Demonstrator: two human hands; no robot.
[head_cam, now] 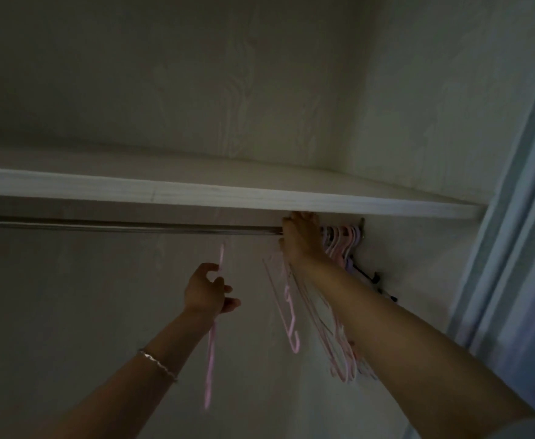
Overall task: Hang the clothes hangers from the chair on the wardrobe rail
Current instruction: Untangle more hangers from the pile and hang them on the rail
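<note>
Two hands reach up into the wardrobe, under one white shelf (260,198). One metal rail (127,225) runs just beneath it from the left as far as the right hand (301,239). This hand is raised against the rail with its fingers curled over the top. Whether they close on the rail or on a hook is hidden. Directly below it one pale pink hanger (291,315) hangs smeared by motion, and its top is lost behind the hand. Just to the right of that hand, a bunch of hangers (342,243) in pink hangs on the rail, pressed against the side wall. About five hooks show, but they are packed too tightly for a sure count, and their lower ends show beside the forearm. The left hand (207,289) is lower and well to the left, below the rail and apart from it. Its thumb and fingers are loosely curled around a single pink hanger (210,359), which is seen edge-on and runs from above the fingers down past the wrist. One bracelet (157,364) circles the left wrist.
</note>
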